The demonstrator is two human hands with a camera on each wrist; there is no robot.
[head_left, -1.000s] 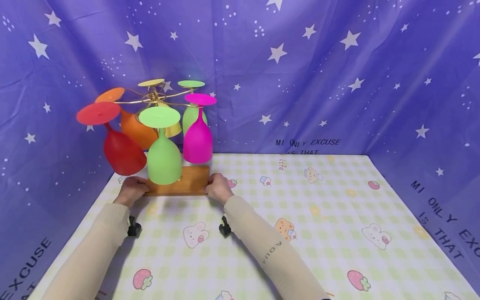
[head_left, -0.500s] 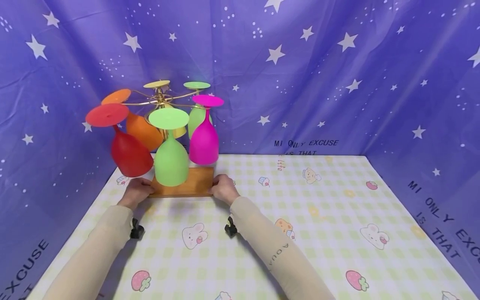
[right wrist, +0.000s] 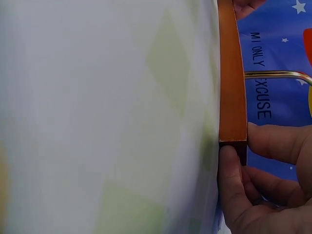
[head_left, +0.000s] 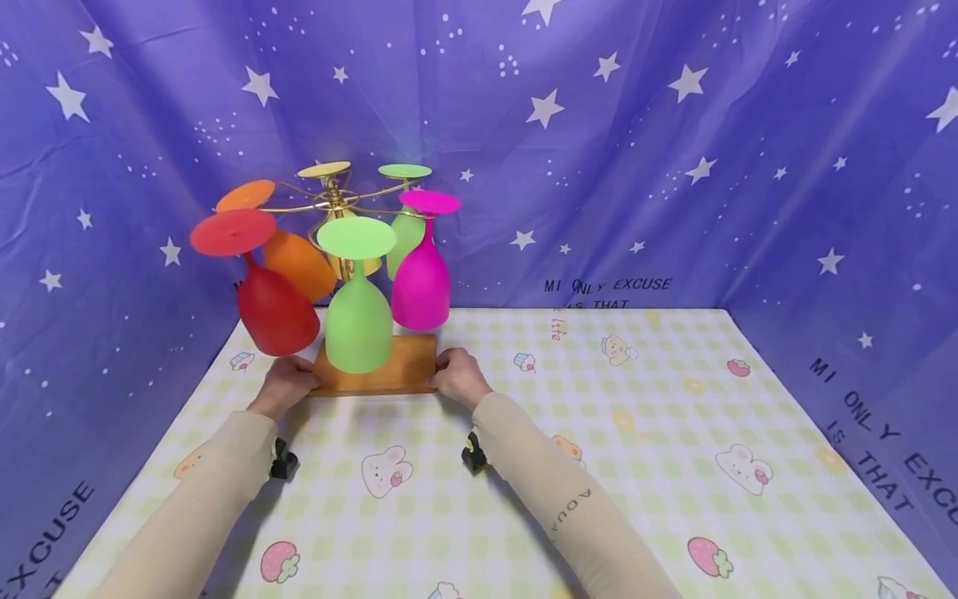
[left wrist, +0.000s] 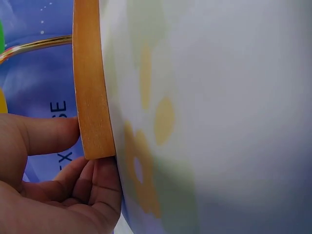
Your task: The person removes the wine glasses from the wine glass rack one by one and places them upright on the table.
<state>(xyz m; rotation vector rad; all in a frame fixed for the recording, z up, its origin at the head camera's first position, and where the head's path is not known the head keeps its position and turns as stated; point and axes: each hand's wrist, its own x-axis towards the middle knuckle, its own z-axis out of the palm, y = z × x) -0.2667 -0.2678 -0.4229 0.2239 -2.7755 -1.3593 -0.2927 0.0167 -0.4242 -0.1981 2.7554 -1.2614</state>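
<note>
Between the two hands is a wooden base [head_left: 407, 366] of a gold metal rack [head_left: 334, 198]. Goblets hang upside down from the rack: red [head_left: 275, 312], orange [head_left: 303, 264], two light green, one at the front [head_left: 358, 324], magenta [head_left: 422, 287] and yellow [head_left: 325, 170]. My left hand [head_left: 284, 384] grips the base's left end; in the left wrist view, its thumb lies on the top face and curled fingers press the end of the wood [left wrist: 92, 97]. My right hand [head_left: 460, 376] grips the right end likewise, as the right wrist view shows with the wooden edge [right wrist: 232, 87].
A pale checked cloth with cartoon prints [head_left: 629, 466] covers the table. Behind and at both sides hangs a purple curtain with white stars [head_left: 479, 125]. The rack stands at the table's back left, near the curtain.
Both hands and the rack with its goblets have moved to the right across the cloth. The grip on both ends of the base is unchanged.
</note>
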